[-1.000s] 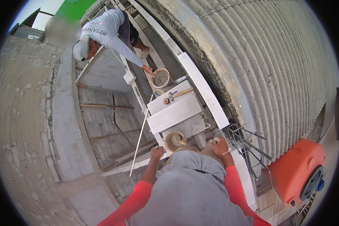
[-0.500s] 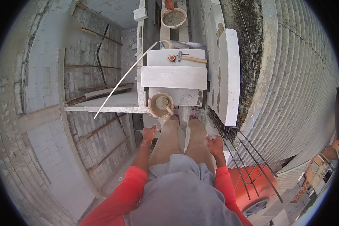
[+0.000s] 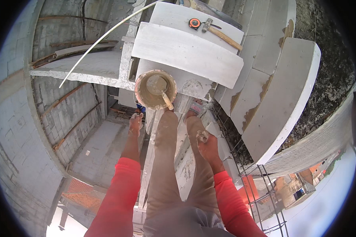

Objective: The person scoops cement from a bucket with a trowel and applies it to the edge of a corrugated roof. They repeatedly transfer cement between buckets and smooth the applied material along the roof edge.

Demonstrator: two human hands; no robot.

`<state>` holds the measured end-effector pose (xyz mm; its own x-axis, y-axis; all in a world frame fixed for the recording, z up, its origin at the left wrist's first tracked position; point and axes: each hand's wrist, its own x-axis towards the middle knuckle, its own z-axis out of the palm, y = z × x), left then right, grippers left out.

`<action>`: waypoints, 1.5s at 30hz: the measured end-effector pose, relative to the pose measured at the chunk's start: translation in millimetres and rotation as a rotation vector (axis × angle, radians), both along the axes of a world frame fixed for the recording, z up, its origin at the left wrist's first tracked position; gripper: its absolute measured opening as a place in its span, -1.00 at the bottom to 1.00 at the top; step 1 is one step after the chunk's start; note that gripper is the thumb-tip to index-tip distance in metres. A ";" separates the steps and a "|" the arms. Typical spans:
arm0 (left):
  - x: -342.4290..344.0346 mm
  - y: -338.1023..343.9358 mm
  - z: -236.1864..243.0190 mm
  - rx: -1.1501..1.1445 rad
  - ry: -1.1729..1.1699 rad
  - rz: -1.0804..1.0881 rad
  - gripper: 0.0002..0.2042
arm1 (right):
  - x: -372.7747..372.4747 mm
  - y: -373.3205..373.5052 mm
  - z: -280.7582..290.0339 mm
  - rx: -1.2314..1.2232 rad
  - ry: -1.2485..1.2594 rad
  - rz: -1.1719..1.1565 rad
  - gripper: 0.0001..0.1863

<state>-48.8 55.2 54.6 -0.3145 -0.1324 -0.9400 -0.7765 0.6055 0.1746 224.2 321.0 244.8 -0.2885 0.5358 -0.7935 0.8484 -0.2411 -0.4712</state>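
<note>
My left hand (image 3: 136, 123) hangs beside my left leg, below the mortar bucket (image 3: 138, 91). Its fingers are curled and smeared with pale mortar; nothing shows in them. My right hand (image 3: 209, 147) is in front of my right thigh, closed, with grey mortar on the fingers and no object showing. The round bucket stands just ahead of my feet. In it rest a scoop with a round grey cup (image 3: 156, 84) and its wooden handle (image 3: 167, 101), which leans over the near rim. Neither hand touches the bucket.
Pale blocks (image 3: 186, 51) lie ahead, bearing a hammer (image 3: 225, 37) and a tape measure (image 3: 194, 23); a saw (image 3: 213, 12) lies behind. A thin pole (image 3: 106, 34) slants left over a deep drop. At right stand a block wall (image 3: 281, 98) and bare rebar (image 3: 261, 185).
My view has turned and come nearer the blocks and bucket, which look larger. The far bucket with another person's hand has left the picture. Both my hands remain low and closed.
</note>
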 end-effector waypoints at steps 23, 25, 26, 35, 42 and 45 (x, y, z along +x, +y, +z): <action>-34.8 19.9 260.7 0.150 0.360 0.322 -0.78 | 40.2 528.0 480.9 1.542 -0.041 -0.365 -0.11; -15.9 -13.1 309.4 0.169 0.413 0.369 -0.78 | 83.8 579.0 437.5 1.316 -0.377 -0.206 0.11; -4.5 -24.1 328.5 0.181 0.442 0.411 -0.79 | 105.3 598.2 415.3 1.197 -0.364 -0.167 0.20; 60.2 -84.0 448.0 -0.139 0.694 0.526 -0.76 | 193.5 615.4 260.6 0.775 0.058 -0.109 0.35; 109.2 -139.0 462.0 -0.178 0.594 0.701 -0.75 | 178.1 605.1 270.4 0.863 -0.044 -0.187 0.27; 129.9 -145.9 451.1 -0.211 0.584 0.835 -0.71 | 158.8 615.1 295.4 0.653 -0.115 -0.241 0.24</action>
<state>81.1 -90.7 505.7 -0.4458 -0.6614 -0.6031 -0.7911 -0.0241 0.6112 383.0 936.1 540.2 -0.0353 0.9514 -0.3060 0.8601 -0.1270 -0.4941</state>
